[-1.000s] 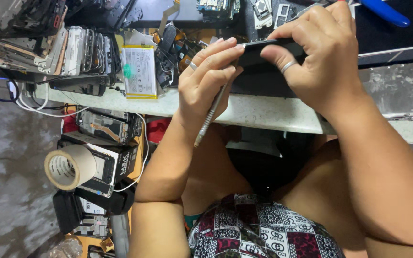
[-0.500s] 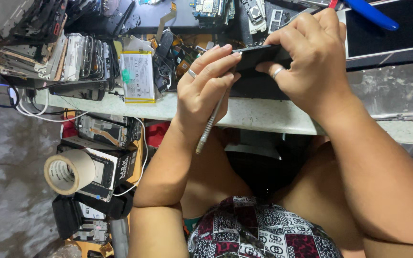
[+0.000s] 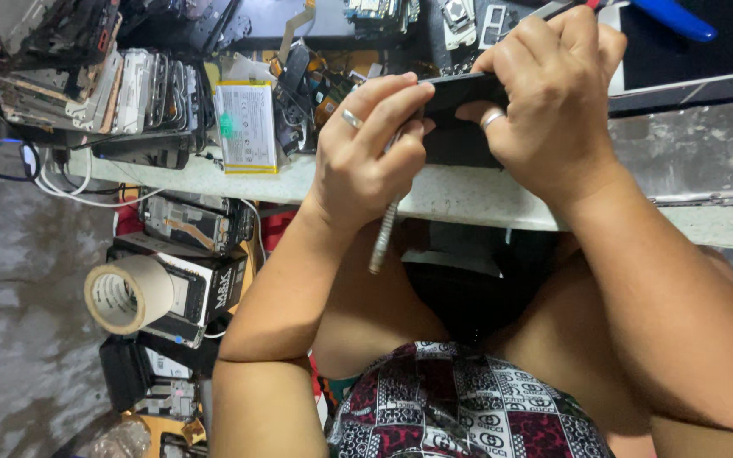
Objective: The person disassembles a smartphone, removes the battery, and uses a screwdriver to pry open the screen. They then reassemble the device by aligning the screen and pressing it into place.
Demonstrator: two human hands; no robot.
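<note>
Left hand [image 3: 366, 153] & right hand [image 3: 545, 110] hide phone [image 3: 460, 89].

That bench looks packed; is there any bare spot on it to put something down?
Little. One bare strip of pale benchtop runs along the front edge below the hands; another lies beside the white-and-yellow flat battery pack. Behind and left, stacked phone frames and loose parts crowd it.

A crowded repair tabletop above a grey concrete floor.

The pale tabletop [image 3: 468, 199] runs across the view; its far side is heaped with stacked phone frames [image 3: 86, 76], circuit parts [image 3: 375, 13] and a flat battery pack [image 3: 246, 127] lying at its near edge. Below that edge, the mottled floor [image 3: 10, 280] carries dark boxes [image 3: 205, 293], with a roll of tan tape [image 3: 125, 293] lying against them. The light is even.
</note>
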